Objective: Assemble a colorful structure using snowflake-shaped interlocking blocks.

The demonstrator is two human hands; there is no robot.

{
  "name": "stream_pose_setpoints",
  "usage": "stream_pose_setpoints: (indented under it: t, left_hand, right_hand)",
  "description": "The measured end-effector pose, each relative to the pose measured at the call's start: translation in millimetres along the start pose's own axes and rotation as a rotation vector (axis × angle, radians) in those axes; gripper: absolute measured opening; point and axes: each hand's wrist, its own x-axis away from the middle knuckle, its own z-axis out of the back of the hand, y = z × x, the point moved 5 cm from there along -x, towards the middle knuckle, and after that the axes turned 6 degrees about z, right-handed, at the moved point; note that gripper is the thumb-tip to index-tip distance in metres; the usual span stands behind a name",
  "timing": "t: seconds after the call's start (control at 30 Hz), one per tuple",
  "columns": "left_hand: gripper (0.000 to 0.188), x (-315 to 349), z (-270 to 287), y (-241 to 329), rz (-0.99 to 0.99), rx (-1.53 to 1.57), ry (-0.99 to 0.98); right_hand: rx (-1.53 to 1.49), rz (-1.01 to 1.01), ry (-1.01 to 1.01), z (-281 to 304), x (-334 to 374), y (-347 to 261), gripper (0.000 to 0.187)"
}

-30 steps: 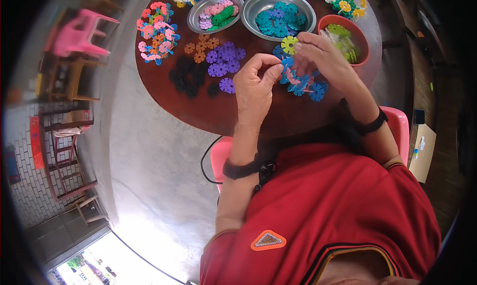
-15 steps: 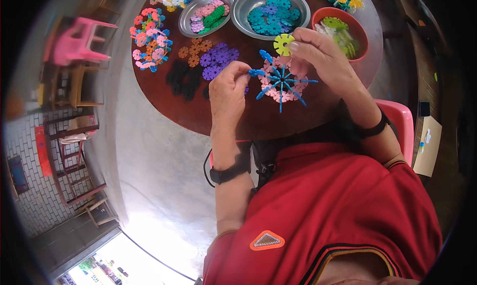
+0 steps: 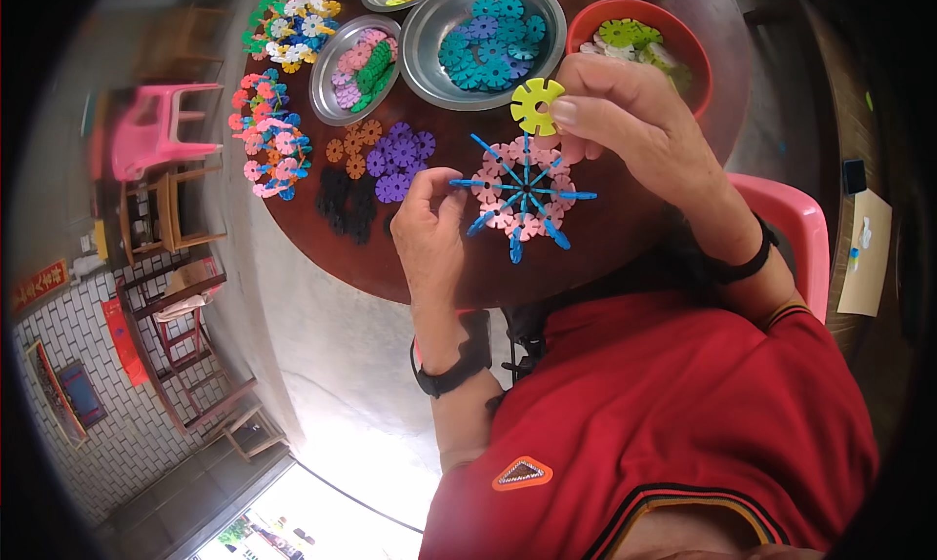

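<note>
A wheel-shaped piece (image 3: pixel 521 226) built of notched plastic discs, with a pink ring and blue spokes, is in front of me at the table. My left hand (image 3: pixel 429 230) pinches the tip of the blue spoke on its left side between thumb and fingers. Above the wheel's upper right, my right hand (image 3: pixel 630 116) grips a yellow-green notched disc (image 3: pixel 536 107) by its right edge, its flat face showing. This disc appears apart from the wheel. Part of the pink ring is hidden behind my right fingers.
Purple discs (image 3: pixel 398 165), orange discs (image 3: pixel 353 145) and black discs (image 3: pixel 345 207) lie left on the round table (image 3: pixel 390 267). Behind are metal bowls, one with teal discs (image 3: pixel 493 42), and a red bowl (image 3: pixel 695 47). Finished-looking disc clusters (image 3: pixel 271 135) line the left edge.
The view has shifted, so the table's things sit differently in it. The wheel has turned, its broad-looking blue spokes now along the lower side. Both hands keep their holds.
</note>
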Motion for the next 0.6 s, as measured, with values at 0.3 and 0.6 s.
stream_pose_setpoints:
  t: [0.3, 0.6]
  left_hand:
    - [0.014, -2.3, 1.3, -5.8, 0.031, 0.022, -0.049]
    - [0.016, -3.3, -1.8, -6.4, -0.001, 0.133, -0.05]
  right_hand:
    - [-0.052, -0.017, 0.022, 7.5, -0.8, 2.4, 0.024]
    - [0.022, -0.046, -0.039, -2.8, 0.6, 2.4, 0.024]
